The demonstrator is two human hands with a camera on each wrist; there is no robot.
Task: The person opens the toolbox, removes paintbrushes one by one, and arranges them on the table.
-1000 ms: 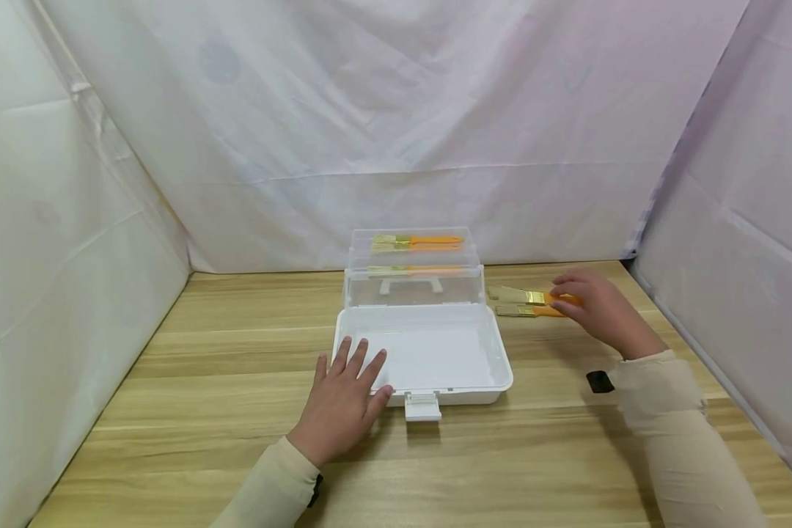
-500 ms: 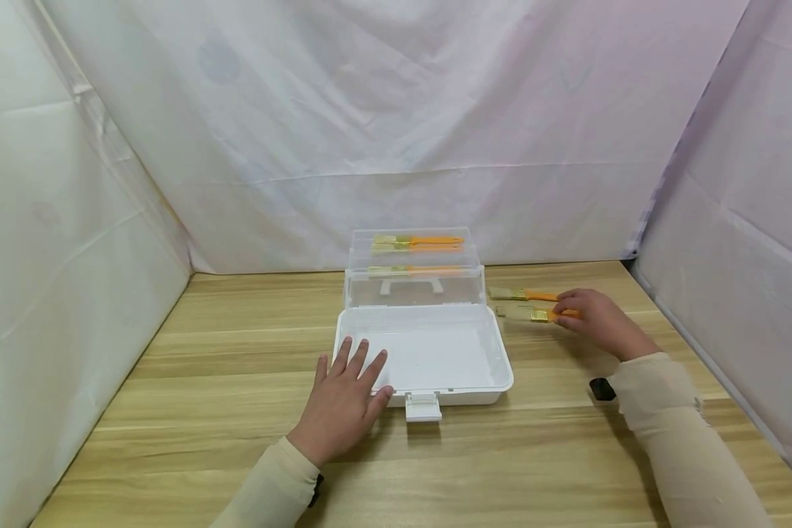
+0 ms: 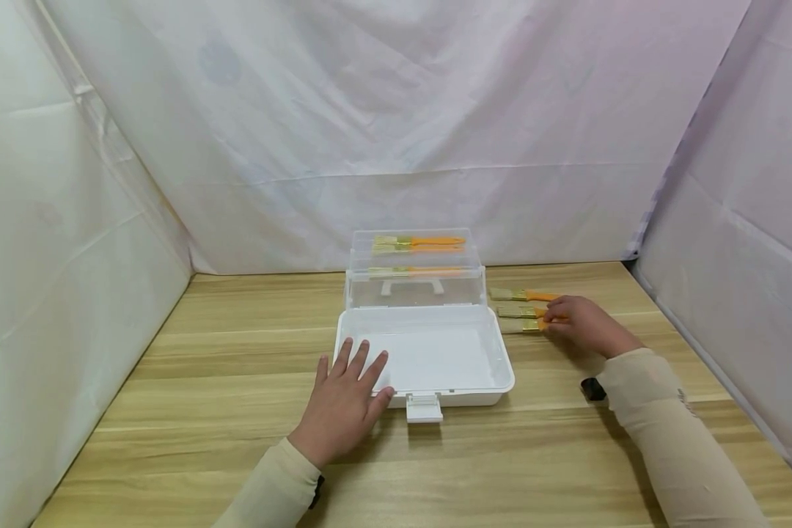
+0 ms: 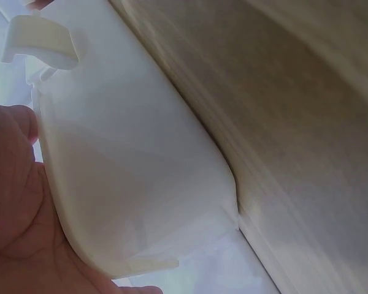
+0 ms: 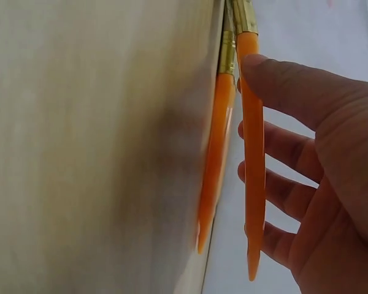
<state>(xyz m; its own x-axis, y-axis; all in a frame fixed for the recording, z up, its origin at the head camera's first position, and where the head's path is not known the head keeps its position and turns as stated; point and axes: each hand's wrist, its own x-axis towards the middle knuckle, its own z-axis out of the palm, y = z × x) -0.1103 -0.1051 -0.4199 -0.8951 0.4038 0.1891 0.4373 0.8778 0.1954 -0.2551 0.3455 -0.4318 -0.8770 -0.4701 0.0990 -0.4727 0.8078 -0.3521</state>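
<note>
My right hand (image 3: 581, 323) pinches the orange handle of a paintbrush (image 3: 533, 326) between thumb and fingers, right of the box. In the right wrist view the held handle (image 5: 253, 165) hangs slightly off the tabletop, beside another brush (image 5: 219, 141) lying on it. Two more paintbrushes lie on the far side of the held one: a middle brush (image 3: 518, 312) and a back brush (image 3: 520, 295). My left hand (image 3: 342, 407) rests with spread fingers on the front left corner of the white plastic box (image 3: 429, 359). Its palm touches the box wall (image 4: 135, 141) in the left wrist view.
The box's clear lid (image 3: 363, 290) stands raised at the back, with several orange-handled brushes (image 3: 435, 240) visible at it. A white latch (image 3: 424, 408) hangs from the front rim. Wooden tabletop (image 3: 204, 367) surrounds the box. White cloth walls (image 3: 402, 147) enclose the back and sides.
My right hand has carried the held paintbrush toward the near side, from above the back brush, past the middle one, to in front of it. My left hand has stayed put.
</note>
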